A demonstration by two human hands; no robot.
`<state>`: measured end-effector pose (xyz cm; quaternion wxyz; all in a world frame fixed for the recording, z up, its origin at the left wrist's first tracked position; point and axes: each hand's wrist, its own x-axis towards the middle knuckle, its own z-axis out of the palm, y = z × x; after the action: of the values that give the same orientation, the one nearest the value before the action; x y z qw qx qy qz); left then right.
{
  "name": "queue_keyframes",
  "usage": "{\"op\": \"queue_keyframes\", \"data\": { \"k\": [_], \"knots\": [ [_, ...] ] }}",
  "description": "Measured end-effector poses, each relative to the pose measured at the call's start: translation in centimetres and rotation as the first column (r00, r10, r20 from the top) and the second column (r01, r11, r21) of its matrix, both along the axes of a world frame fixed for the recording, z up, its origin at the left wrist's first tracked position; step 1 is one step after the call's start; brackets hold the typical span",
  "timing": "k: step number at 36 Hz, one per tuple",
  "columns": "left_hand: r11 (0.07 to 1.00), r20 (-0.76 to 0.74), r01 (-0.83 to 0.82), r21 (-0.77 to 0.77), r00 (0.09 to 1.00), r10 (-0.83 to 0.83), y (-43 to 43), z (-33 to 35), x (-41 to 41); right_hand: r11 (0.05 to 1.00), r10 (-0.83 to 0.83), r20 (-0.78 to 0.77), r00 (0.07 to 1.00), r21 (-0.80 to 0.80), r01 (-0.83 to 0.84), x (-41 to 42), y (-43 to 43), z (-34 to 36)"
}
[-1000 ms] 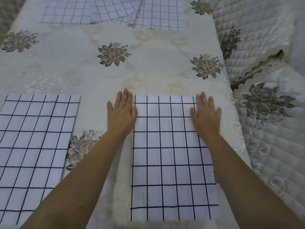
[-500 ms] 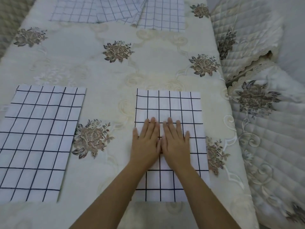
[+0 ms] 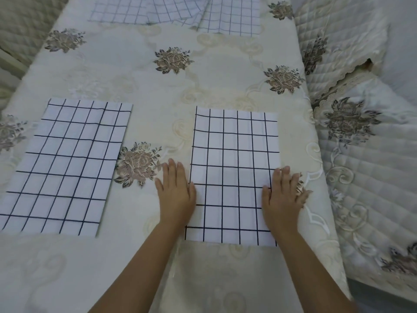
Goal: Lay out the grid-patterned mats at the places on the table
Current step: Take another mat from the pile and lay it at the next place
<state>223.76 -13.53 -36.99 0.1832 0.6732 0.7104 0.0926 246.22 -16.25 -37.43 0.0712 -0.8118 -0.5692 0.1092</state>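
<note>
Nearest: left hand (image 3: 174,195) flat, palm down, fingers straight and close together. It lies on the cloth (image 3: 203,82) just beside the near mat (image 3: 234,154), thumb touching the mat's left edge. Right hand (image 3: 283,195) also flat, fingers straight and a little spread, lying across the mat's right edge, part on mat and part on cloth. Neither hand holds anything; both press.

Near mat: flat, long side running away from the person, right of table centre and near the right table edge. Sits fairly square. Faint lengthwise creases show.

Left mat (image 3: 67,166): level with the near one, well apart from it, a flower print between them. Flat. Its near left corner runs out of view.

Far end: far mats (image 3: 176,12) overlapped at odd angles, partly cut off by the frame; count unclear. Judged not yet at their places.

Beyond the right edge: quilted chairs (image 3: 372,154).

Step, as judged: smoothing and squaring the near mat.

Risks from here:
- Uneven pressure between the hands could twist the mat out of line with its neighbour.
- The cloth looks glossy, so a hard outward push may slide the mat or ruck the cloth under it.
- The mat is already close to the right edge, and a drift that way could leave it overhanging.
- Reaching for the far mats, a forearm could drag across this mat and shift it.
</note>
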Motion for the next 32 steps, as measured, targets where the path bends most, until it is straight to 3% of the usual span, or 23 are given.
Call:
{"op": "queue_keyframes", "data": {
  "k": [2,5,8,19,22,32],
  "knots": [
    [0.996,-0.025,0.033,0.078,0.999,-0.031,-1.4,0.4,1.4,0.995,0.081,0.077,0.994,0.046,-0.085,-1.6,-0.7,0.1],
    [0.961,-0.034,0.228,0.159,0.974,-0.225,-4.0,0.3,3.8,0.962,0.251,0.087,0.964,0.085,-0.258,-4.8,-2.3,-0.2],
    [0.942,-0.091,0.325,0.086,0.944,-0.317,-5.4,-0.5,4.6,0.941,0.328,0.088,0.941,0.055,-0.333,-5.8,-3.7,-0.8],
    [0.991,-0.107,0.133,-0.024,0.985,-0.135,-7.3,-0.6,-0.2,0.994,0.108,-0.023,0.994,-0.004,-0.109,2.3,-6.7,-0.2],
    [0.99,-0.05,0.132,-0.051,0.99,-0.134,-8.4,-0.7,-1.9,0.993,0.117,-0.045,0.992,-0.006,-0.117,3.4,-7.7,0.2],
    [0.981,-0.075,0.177,-0.085,0.98,-0.183,-10.0,0.0,-3.4,0.97,0.193,-0.045,0.98,-0.144,-0.197,5.0,-10.5,0.3]
  ]
}}
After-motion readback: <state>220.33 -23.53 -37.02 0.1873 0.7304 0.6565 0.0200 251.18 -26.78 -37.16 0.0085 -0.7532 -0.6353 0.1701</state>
